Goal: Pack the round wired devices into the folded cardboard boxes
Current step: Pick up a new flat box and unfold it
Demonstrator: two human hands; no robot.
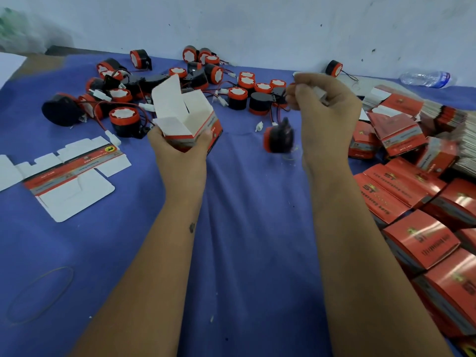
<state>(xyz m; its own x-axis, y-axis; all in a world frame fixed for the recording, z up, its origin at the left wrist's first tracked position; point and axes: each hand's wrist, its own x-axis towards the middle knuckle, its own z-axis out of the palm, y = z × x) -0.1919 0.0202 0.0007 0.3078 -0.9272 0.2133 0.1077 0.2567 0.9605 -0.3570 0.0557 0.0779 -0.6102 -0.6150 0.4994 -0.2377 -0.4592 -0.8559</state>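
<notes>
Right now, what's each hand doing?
Left hand: grips the open box.
Right hand: pinches the wire, device dangling below.

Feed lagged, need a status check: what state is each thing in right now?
Open box: upright, flaps up, gripped by left hand.
Dangling device: hanging by its wire from right hand.
Flat box blank: unfolded on cloth.
Water bottle: lying down.

I see left hand [177,145] gripping open box [189,119] | right hand [327,106] pinching wire, round device [278,137] dangling, blurred | blue cloth [244,228] below
</notes>
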